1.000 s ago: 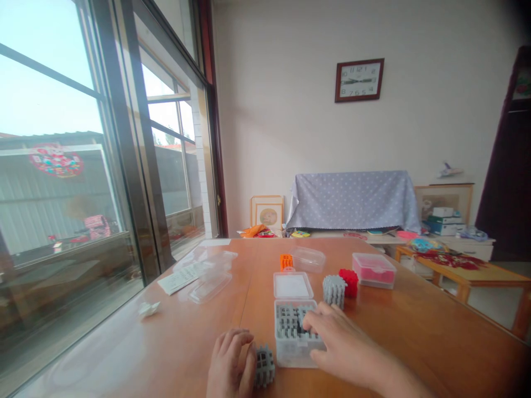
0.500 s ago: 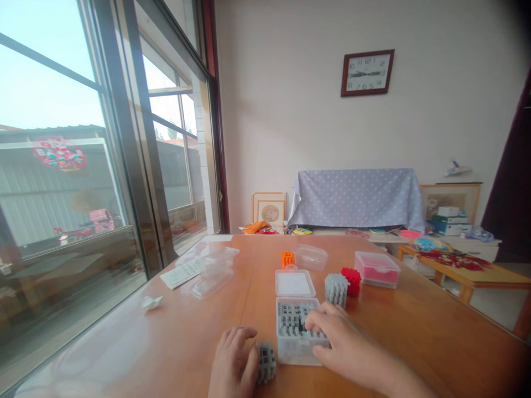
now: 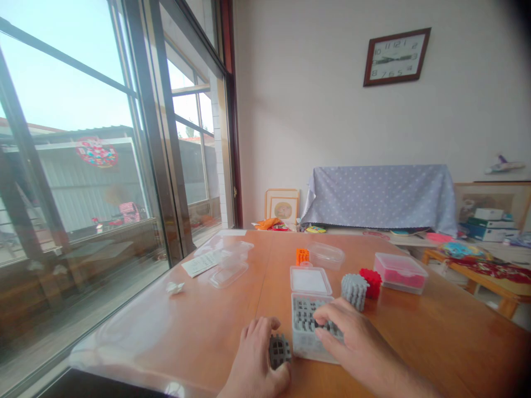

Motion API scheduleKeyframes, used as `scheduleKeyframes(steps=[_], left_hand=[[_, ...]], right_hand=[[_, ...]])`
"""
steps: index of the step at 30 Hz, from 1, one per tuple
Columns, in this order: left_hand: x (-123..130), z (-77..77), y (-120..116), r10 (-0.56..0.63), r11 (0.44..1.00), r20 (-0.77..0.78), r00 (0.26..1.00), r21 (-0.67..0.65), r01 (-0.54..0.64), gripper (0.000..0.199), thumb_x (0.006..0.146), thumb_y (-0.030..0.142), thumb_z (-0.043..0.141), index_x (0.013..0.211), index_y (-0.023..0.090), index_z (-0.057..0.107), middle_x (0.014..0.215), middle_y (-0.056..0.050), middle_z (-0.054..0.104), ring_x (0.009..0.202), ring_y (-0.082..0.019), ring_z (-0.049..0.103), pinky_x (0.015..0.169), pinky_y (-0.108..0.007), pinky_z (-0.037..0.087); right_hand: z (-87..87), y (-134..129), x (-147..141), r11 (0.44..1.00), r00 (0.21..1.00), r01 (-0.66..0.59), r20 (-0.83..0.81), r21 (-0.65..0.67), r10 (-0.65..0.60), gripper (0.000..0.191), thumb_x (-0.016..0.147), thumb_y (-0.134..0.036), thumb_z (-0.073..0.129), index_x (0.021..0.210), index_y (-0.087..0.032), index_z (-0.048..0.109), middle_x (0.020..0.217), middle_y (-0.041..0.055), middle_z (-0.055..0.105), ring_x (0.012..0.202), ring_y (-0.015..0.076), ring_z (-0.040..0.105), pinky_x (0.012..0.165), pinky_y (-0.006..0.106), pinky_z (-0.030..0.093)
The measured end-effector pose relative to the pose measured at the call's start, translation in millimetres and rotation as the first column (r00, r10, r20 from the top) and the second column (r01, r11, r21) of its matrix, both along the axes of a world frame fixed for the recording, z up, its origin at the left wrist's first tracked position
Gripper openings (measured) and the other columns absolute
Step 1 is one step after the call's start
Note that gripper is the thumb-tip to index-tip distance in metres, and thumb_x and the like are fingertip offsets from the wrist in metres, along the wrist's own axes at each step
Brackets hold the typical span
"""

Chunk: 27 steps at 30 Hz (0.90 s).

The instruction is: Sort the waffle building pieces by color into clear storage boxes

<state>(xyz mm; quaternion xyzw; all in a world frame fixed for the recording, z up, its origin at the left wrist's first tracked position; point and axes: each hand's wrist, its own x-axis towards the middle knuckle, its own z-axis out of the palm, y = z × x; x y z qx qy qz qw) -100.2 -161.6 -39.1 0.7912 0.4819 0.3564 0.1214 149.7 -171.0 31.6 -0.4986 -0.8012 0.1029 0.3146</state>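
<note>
My left hand (image 3: 259,356) is curled round a small stack of grey toothed plastic pieces (image 3: 279,349) standing on the table, thumb at its near side and fingers behind it. Just to the right is a clear plastic box (image 3: 313,349) with its lid (image 3: 309,279) tipped back. Rows of grey toothed plastic pieces (image 3: 305,309) fill it. Over the box's right side, my right hand (image 3: 346,329) has thumb and forefinger closed at the pieces, seemingly pinching one; the palm hides part of the box.
Behind the box stand a round grey block assembly (image 3: 354,290), a red one (image 3: 371,283), an orange block (image 3: 302,256) and a pink-filled clear box (image 3: 400,273). Clear lids (image 3: 228,275), a printed sheet (image 3: 199,264) and crumpled tissue (image 3: 175,288) lie left. A window (image 3: 83,210) borders the table.
The view has swung left, so everything sits further right. My left thumb has come round the near side of the grey stack, which has turned. The right hand stays at the box.
</note>
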Motion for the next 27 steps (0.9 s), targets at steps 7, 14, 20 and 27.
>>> scheduleKeyframes(steps=[7,14,20,27], left_hand=[[1.1,2.5,-1.5,0.001,1.000,-0.011,1.000,0.012,0.000,0.041,0.065,0.011,0.057,0.103,0.026,0.055,0.100,-0.005,0.065,0.097,-0.026,0.061,0.087,-0.039,0.048],[-5.5,-11.0,-0.9,-0.015,0.986,0.095,0.995,0.164,0.000,0.061,0.070,0.013,0.062,0.128,0.024,0.051,0.117,-0.011,0.064,0.107,-0.028,0.061,0.092,-0.044,0.053],[-7.2,-31.7,-1.4,-0.069,0.916,0.107,0.992,0.401,0.020,0.072,0.084,0.016,0.059,0.150,0.024,0.030,0.137,-0.018,0.057,0.126,-0.032,0.057,0.101,-0.053,0.053],[-6.8,-38.7,-0.5,-0.112,0.840,0.153,0.982,0.543,0.011,0.071,0.088,0.020,0.060,0.152,0.024,0.030,0.144,-0.018,0.055,0.135,-0.031,0.054,0.105,-0.052,0.054]], right_hand=[[-5.3,-0.1,-10.2,1.000,1.000,-0.008,-0.018,0.019,0.008,0.011,0.089,-0.025,0.058,0.095,-0.026,0.068,0.098,0.0052,0.068,0.096,0.0237,0.062,0.086,0.035,0.049],[4.3,-1.2,-27.5,0.998,0.999,0.004,-0.046,0.057,-0.002,0.017,0.091,-0.025,0.055,0.101,-0.026,0.069,0.103,0.0055,0.071,0.100,0.0238,0.064,0.087,0.034,0.049],[13.3,-0.4,-60.3,0.999,0.998,0.039,0.042,0.034,-0.040,0.029,0.090,-0.029,0.058,0.117,-0.027,0.068,0.109,0.0072,0.073,0.104,0.0269,0.064,0.090,0.037,0.045],[13.8,-0.4,-85.8,1.000,0.985,0.022,0.172,0.009,-0.023,0.019,0.094,-0.026,0.052,0.085,-0.026,0.069,0.087,0.0032,0.074,0.089,0.0229,0.064,0.072,0.031,0.039]])
